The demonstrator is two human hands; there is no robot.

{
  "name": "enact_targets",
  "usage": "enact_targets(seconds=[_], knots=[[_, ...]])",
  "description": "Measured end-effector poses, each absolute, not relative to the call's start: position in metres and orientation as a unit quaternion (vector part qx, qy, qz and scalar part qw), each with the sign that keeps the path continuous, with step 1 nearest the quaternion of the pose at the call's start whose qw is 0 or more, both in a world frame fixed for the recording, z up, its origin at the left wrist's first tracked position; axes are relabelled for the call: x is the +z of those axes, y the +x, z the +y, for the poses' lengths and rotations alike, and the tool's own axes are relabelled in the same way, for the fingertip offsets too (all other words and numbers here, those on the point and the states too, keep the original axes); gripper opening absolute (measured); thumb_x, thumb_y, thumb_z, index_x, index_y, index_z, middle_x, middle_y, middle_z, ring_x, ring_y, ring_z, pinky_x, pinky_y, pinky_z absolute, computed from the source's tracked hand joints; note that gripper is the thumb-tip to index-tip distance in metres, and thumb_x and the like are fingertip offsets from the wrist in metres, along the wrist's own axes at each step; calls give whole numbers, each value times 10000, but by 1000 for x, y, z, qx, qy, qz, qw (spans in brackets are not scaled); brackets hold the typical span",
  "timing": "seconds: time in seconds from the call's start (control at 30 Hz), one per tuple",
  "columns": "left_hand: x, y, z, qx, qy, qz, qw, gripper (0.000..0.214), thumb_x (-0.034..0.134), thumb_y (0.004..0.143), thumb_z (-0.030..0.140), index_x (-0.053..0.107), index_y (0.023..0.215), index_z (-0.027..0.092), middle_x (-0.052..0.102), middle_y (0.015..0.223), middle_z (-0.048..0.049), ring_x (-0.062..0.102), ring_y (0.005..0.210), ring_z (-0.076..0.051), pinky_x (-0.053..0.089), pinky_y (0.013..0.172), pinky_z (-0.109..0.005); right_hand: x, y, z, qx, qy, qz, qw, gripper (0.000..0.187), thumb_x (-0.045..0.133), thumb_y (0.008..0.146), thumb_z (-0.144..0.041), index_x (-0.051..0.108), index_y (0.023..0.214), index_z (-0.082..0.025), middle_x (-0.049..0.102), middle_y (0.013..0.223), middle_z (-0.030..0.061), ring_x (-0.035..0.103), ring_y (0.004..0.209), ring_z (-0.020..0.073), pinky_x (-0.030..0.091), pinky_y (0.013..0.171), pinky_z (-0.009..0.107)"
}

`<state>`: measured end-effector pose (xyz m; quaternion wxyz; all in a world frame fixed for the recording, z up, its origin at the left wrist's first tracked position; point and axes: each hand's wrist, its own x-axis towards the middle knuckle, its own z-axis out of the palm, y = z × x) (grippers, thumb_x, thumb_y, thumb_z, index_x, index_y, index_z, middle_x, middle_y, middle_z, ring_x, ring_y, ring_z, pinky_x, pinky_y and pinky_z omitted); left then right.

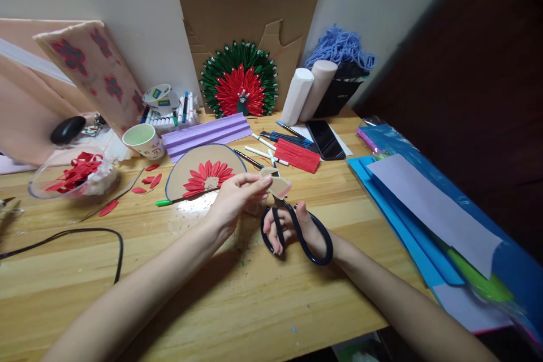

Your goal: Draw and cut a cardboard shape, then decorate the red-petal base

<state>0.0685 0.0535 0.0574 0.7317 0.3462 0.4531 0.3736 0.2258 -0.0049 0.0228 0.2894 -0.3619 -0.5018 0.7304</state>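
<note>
Near the middle of the table my left hand (240,195) pinches a small piece of tan cardboard (279,185). My right hand (303,226) has its fingers through the black loop handles of a pair of scissors (324,237). The scissor blades meet the cardboard piece, and part of them is hidden behind it. Behind my left hand lies a rounded cardboard panel (176,172) outlined in blue, with red paper petals (207,175) set in a fan on it. A thin stick with a green tip (163,203) reaches from the left toward my left hand.
A green and red peacock-like fan (240,82) leans on a cardboard sheet (250,5). Red crepe paper (297,155), a phone (326,140) and several pens lie behind my hands. A paper cup (144,141) and a bowl (42,181) stand left; coloured sheets (436,209) lie right.
</note>
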Motion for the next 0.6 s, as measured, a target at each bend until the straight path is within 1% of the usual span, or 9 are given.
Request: enact_targets(seconds=[0.17, 0.27, 0.37, 0.53, 0.6], knots=[[57, 65, 57, 329, 367, 476, 728, 289, 814, 592, 343, 677, 715, 120, 651, 648, -22, 603, 609, -78, 490, 654, -213, 25, 227, -4, 747, -366, -483, 273, 911, 91, 596, -911, 539, 797, -144, 572, 568, 39, 543, 499, 139, 437, 495, 256], [58, 62, 61, 337, 366, 479, 723, 274, 817, 589, 335, 685, 704, 124, 650, 654, -19, 599, 602, -73, 499, 652, -208, 29, 228, -2, 767, -365, -463, 253, 885, 84, 573, -925, 500, 732, -160, 557, 518, 24, 521, 436, 125, 416, 443, 238], [58, 61, 62, 352, 358, 478, 721, 255, 817, 591, 315, 674, 679, 123, 639, 652, -8, 594, 597, -66, 503, 650, -201, 30, 227, -1, 781, -352, -449, 256, 847, 91, 551, -936, 452, 686, -182, 523, 449, -3, 496, 378, 118, 399, 399, 228], [55, 62, 64, 352, 341, 472, 733, 263, 825, 577, 309, 653, 626, 117, 620, 625, 0, 599, 623, -67, 506, 680, -200, 27, 223, -1, 779, -350, -434, 286, 788, 185, 506, -951, 399, 636, -204, 472, 372, -44, 402, 289, 94, 389, 338, 230], [54, 63, 65, 351, 326, 464, 745, 266, 832, 566, 304, 647, 612, 118, 615, 615, 6, 599, 624, -63, 504, 682, -191, 23, 220, -3, 779, -354, -421, 302, 770, 249, 511, -944, 408, 641, -202, 473, 362, -50, 399, 278, 93, 389, 327, 229]])
